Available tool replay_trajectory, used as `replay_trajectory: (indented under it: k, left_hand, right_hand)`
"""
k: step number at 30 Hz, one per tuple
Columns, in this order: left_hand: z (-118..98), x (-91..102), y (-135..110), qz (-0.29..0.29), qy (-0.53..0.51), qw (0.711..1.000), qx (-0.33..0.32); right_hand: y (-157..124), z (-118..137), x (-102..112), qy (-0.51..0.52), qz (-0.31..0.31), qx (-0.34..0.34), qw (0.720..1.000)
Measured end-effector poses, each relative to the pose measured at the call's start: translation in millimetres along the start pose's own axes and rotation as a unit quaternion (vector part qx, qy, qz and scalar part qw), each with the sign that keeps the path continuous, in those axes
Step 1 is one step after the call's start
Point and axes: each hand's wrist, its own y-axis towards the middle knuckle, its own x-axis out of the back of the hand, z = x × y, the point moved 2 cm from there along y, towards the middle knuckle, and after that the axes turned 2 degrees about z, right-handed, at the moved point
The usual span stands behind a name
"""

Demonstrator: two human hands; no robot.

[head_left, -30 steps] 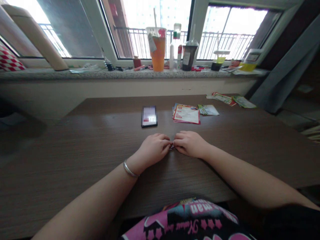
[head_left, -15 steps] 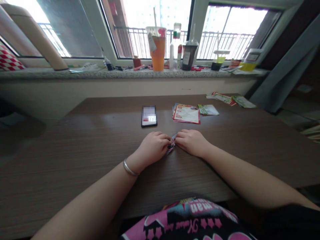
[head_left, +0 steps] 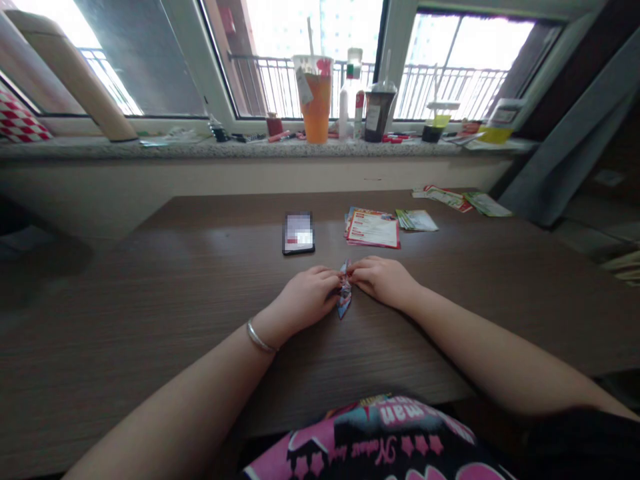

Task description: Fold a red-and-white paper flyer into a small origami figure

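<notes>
A small folded piece of printed paper, narrow and pointed, stands on edge on the brown wooden table. My left hand, with a silver bangle at the wrist, pinches it from the left. My right hand pinches its upper part from the right. Both hands rest on the table with fingers curled, and most of the paper is hidden between the fingertips.
A black phone lies face up just beyond my hands. A stack of red-and-white leaflets and more cards lie to the right. The windowsill holds an orange drink cup, bottles and a dark cup.
The folded paper, nearly hidden between the fingertips before, now shows as a longer pointed strip hanging down between my hands. My hands have shifted slightly away from me.
</notes>
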Motion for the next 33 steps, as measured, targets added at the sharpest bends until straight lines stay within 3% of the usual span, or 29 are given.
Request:
replay_trajectory:
  k: [11, 20, 27, 33]
  left_hand:
    - [0.2, -0.7, -0.9, 0.025, -0.016, 0.999, 0.022]
    - [2.9, -0.8, -1.1, 0.013, -0.020, 0.999, 0.037]
    - [4.0, -0.3, -1.1, 0.012, -0.025, 0.999, 0.032]
    - [8.6, -1.6, -0.5, 0.017, -0.035, 0.999, 0.026]
  right_hand:
    - [-1.4, 2.5, 2.0, 0.064, 0.000, -0.038, 0.997]
    - [2.7, -7.6, -6.1, 0.174, -0.020, -0.011, 0.984]
    - [1.7, -9.1, -5.6, 0.149, -0.014, 0.002, 0.989]
    - [0.8, -3.6, -3.0, 0.095, -0.026, 0.065, 0.993]
